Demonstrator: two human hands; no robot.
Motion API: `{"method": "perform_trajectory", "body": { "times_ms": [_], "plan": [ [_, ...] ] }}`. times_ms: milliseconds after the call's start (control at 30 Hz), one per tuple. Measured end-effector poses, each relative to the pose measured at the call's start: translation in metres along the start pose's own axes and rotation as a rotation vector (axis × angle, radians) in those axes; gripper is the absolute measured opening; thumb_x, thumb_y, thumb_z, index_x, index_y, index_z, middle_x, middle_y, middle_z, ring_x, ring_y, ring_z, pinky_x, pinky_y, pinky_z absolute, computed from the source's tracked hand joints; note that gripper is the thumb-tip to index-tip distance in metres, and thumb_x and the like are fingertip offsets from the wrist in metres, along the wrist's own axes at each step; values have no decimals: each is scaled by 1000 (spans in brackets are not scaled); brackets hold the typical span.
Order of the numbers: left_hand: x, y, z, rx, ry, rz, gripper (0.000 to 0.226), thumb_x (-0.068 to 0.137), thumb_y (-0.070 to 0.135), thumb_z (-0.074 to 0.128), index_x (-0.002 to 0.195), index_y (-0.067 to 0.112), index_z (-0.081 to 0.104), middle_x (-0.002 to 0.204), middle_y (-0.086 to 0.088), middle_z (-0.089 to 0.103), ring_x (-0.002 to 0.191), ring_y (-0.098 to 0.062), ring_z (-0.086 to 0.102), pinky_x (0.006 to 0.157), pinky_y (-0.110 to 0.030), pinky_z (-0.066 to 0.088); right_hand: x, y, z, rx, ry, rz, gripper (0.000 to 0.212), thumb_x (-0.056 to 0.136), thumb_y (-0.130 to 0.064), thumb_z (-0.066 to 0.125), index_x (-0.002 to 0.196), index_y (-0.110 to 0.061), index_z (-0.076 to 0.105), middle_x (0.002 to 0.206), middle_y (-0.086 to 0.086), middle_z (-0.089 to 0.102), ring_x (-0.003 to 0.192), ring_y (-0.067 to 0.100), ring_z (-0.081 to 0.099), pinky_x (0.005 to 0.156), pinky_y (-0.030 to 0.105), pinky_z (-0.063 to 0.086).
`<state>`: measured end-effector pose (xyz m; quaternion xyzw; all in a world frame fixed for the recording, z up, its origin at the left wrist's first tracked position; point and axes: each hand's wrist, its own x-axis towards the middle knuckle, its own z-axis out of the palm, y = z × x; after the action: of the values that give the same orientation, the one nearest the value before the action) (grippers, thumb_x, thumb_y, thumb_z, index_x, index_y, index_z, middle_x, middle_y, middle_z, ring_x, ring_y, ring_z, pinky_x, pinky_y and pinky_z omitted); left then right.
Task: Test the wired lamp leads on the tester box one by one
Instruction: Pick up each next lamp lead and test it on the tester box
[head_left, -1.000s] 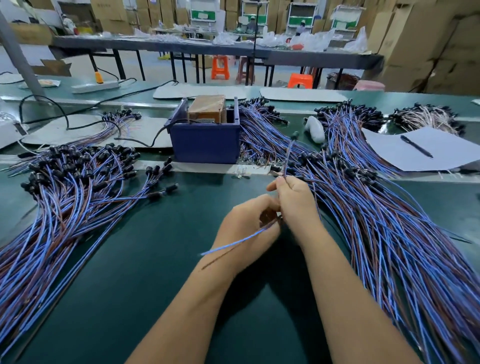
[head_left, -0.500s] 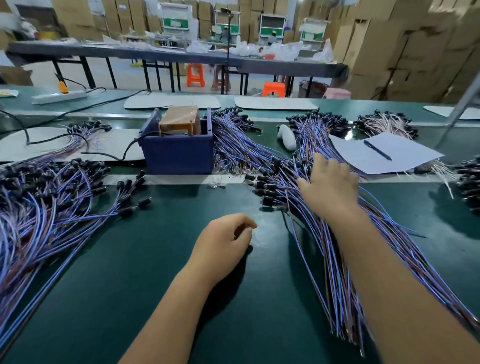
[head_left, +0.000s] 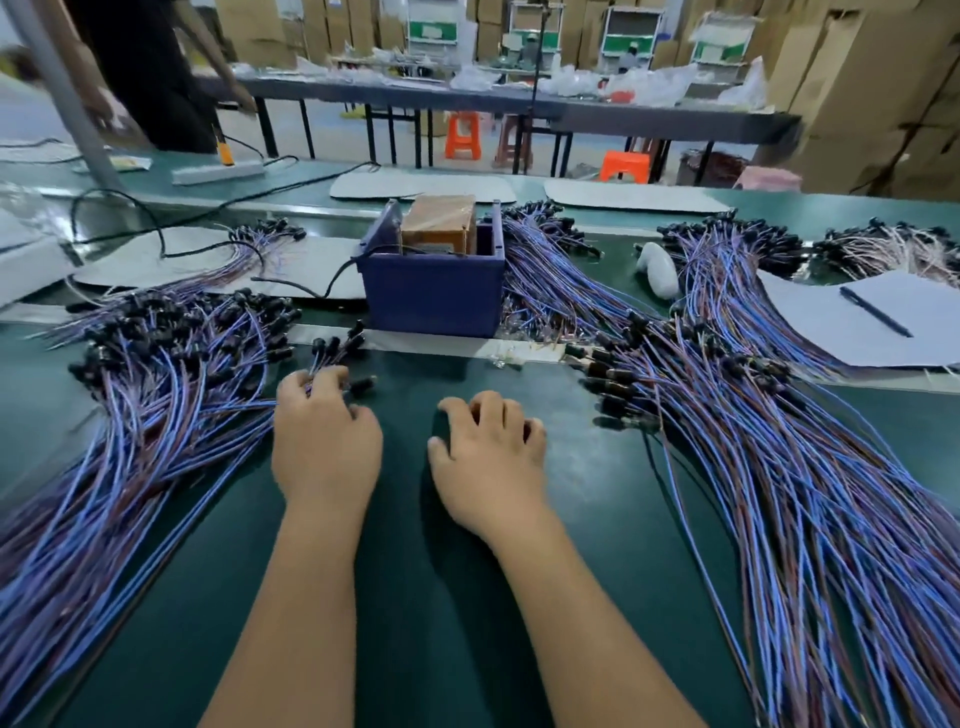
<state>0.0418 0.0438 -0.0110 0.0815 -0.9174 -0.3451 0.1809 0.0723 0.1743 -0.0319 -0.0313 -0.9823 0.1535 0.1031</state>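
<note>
Left hand (head_left: 326, 441): palm down on the green bench, fingertips curled into the near edge of the left-hand heap of leads (head_left: 156, 415), touching the blue-and-brown wires and the few black lamp heads that stray toward the bench middle. Whether one lead is actually pinched cannot be told; the fingertips are buried in wire.

Right hand (head_left: 485, 457): palm down on bare bench surface just right of the left hand, fingers loosely bent, holding nothing. Apart from any lead.

Change: a second ago both hands held a single lead together at mid-bench; half a second ago the right hand lay on the right-hand heap of leads (head_left: 779, 467) while the left rested idle. Now the lead is gone from the hands, the right is back at the middle, and the left has gone to the left heap. Judgement: one lead's cycle is closed and the hands sit between items, the left either laying down or straightening a lead.

Tester box (head_left: 434, 291): blue, open-topped, a brown block inside, standing at the far side of the bench's middle, between the two heaps, a black cable leading off its left side. Neither hand touches it.

Sheet of paper (head_left: 852, 322) with pen (head_left: 875, 312): far right edge.
</note>
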Motion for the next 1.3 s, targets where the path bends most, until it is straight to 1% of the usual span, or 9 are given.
{"method": "perform_trajectory", "body": {
  "times_ms": [200, 333, 533, 700, 800, 933, 1100, 1200, 1300],
  "plan": [
    [0, 0, 6, 163, -78, -6, 38, 93, 11, 48, 130, 13, 55, 129, -15, 51, 112, -36, 51, 82, -42, 42, -1, -3, 3, -13, -11, 14, 40, 99, -42, 32, 137, -29, 33, 133, 2, 30, 127, 27, 22, 110, 48, 15],
    [3, 2, 9, 35, 47, 14, 24, 97, 26, 46, 100, 14, 66, 103, -9, 63, 87, -26, 52, 71, -34, 36, 0, -3, 1, -9, -20, 27, 39, 100, -43, 32, 136, -29, 33, 132, 2, 29, 124, 27, 23, 108, 46, 14],
    [-9, 21, 5, -1002, -10, -31, 28, 86, 20, 50, 70, 21, 73, 75, 1, 70, 67, -12, 59, 65, -24, 49, 0, 0, -5, 151, 74, 46, 25, 98, -35, 39, 107, -25, 61, 110, -3, 50, 107, 23, 40, 94, 40, 24],
    [-29, 43, 9, -1448, -582, -21, 32, 80, 22, 49, 61, 9, 71, 76, -8, 68, 60, -17, 58, 58, -24, 51, -1, 9, -27, 1182, 31, 203, 37, 103, -29, 38, 88, -14, 69, 74, -2, 64, 69, 14, 59, 72, 30, 49],
    [-36, 44, 7, -1453, -952, 36, 43, 88, 32, 46, 63, 6, 70, 74, -10, 66, 57, -18, 58, 56, -26, 51, -2, 19, -34, 1549, -199, 203, 41, 105, -32, 36, 87, -13, 67, 68, 0, 59, 53, 8, 47, 50, 20, 42],
    [-37, 44, -2, -1178, -1251, 40, 52, 90, 37, 41, 57, 11, 70, 72, -5, 67, 58, -15, 56, 52, -19, 46, 0, 26, -41, 1579, -249, 297, 27, 103, -18, 42, 102, -4, 65, 71, 15, 64, 49, 17, 55, 37, 21, 42],
    [-37, 41, -5, -704, -1567, 126, 51, 90, 49, 41, 67, 18, 75, 78, -5, 75, 47, -9, 61, 40, -15, 40, 4, 30, -42, 1759, -77, 362, 20, 101, -3, 44, 116, -4, 58, 68, 8, 67, 55, 14, 59, 55, 23, 53],
    [-32, 39, -4, -736, -1407, 108, 50, 92, 47, 41, 64, 20, 74, 80, -4, 75, 43, -8, 53, 38, -14, 30, 2, 31, -40, 1765, -93, 316, 20, 99, 0, 47, 115, -5, 59, 67, 5, 68, 55, 12, 60, 55, 20, 53],
    [-21, 35, 2, -965, -906, -135, 53, 97, 35, 43, 50, 20, 63, 62, 0, 67, 43, -8, 47, 41, -17, 32, 2, 29, -39, 1797, -84, 236, 23, 97, 3, 48, 117, -5, 56, 74, 6, 72, 61, 13, 67, 63, 22, 57]
  ]
}}
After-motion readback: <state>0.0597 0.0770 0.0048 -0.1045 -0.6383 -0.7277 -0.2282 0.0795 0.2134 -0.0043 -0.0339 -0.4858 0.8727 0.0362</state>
